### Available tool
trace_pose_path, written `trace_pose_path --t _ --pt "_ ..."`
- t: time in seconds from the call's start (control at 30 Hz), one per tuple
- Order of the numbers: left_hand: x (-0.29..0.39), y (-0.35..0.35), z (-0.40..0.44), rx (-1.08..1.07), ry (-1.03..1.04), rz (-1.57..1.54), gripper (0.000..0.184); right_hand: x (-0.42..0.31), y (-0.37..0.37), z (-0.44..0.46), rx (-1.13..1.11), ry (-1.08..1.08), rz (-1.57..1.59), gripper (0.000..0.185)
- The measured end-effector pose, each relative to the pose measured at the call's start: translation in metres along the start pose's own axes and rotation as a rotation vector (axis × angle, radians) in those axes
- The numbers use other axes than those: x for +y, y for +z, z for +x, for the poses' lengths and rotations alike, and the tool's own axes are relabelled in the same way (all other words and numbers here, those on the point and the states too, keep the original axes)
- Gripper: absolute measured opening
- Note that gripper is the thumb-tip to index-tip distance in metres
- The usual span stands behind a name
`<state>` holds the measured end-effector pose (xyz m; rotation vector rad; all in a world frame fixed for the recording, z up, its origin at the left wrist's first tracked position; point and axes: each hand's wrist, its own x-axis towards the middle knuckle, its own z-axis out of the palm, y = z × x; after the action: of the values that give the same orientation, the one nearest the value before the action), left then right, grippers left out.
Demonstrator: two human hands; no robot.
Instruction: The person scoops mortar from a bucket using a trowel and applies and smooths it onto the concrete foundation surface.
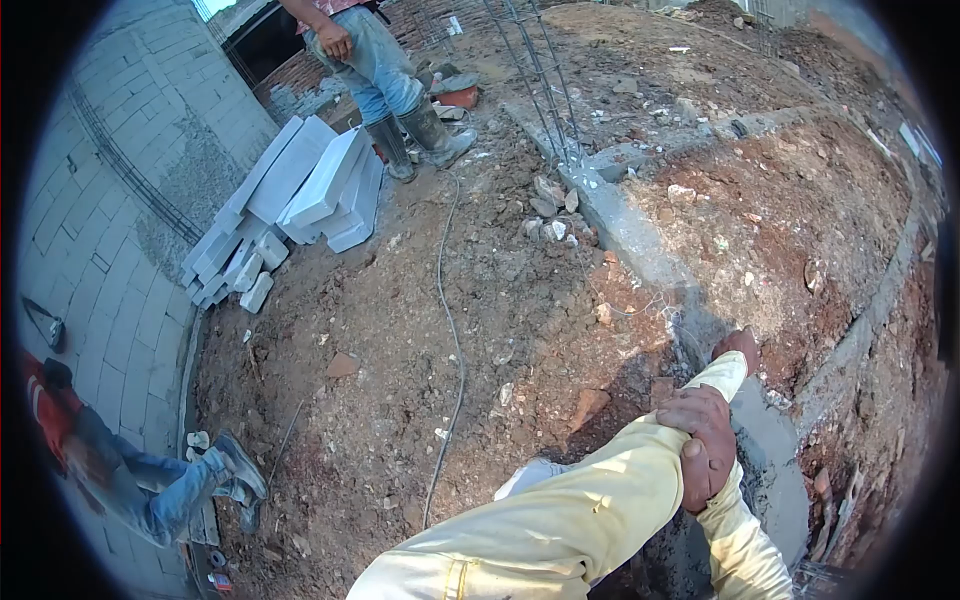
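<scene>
My left hand (pixel 737 346) is stretched out over the grey concrete strip (pixel 775 440), small and foreshortened at the end of its pale yellow sleeve (pixel 560 510). Its fingers look curled into a fist, and nothing shows in it. My right hand (pixel 700 430) is wrapped round that sleeve at the left forearm, thumb toward me and fingers over the top. Thin tangled wire (pixel 660 305) lies on the ground just beyond the left hand. A pale shoe tip (pixel 530 475) shows beneath the left arm.
Pale blocks (pixel 320 180) are stacked by the block wall (pixel 110 220). One person in boots (pixel 425 130) stands beyond them; another in jeans (pixel 170 490) is at lower left. A cable (pixel 455 330) crosses the soil. Upright rebar (pixel 545 90) rises from the concrete footing (pixel 640 235).
</scene>
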<state>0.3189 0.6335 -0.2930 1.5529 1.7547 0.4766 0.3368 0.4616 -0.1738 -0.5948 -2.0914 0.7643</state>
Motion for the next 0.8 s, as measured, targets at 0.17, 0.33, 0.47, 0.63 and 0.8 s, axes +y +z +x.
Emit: trace_pose_path --t 0.17,0.33,0.47,0.63,0.8 --pt "0.0009 -0.0022 -0.0021 -0.014 0.004 0.006 0.029 -0.0012 -0.0004 0.0011 0.011 0.001 -0.002 0.042" --pt "0.0018 -0.0023 -0.0042 -0.025 0.003 0.005 0.029 -0.0011 -0.0011 0.0011 0.010 0.004 -0.002 0.042" --pt "0.0002 -0.0019 -0.0028 -0.028 0.001 0.006 0.029 -0.0028 -0.0014 0.0019 0.010 0.007 0.000 0.042" --pt "-0.0007 -0.0049 -0.0024 -0.029 -0.001 0.011 0.029 -0.0024 -0.0016 0.0018 0.011 0.003 0.008 0.042" --pt "-0.0002 -0.0041 -0.0032 -0.036 -0.001 0.008 0.029 -0.0020 -0.0013 0.0020 0.013 0.002 0.013 0.041"
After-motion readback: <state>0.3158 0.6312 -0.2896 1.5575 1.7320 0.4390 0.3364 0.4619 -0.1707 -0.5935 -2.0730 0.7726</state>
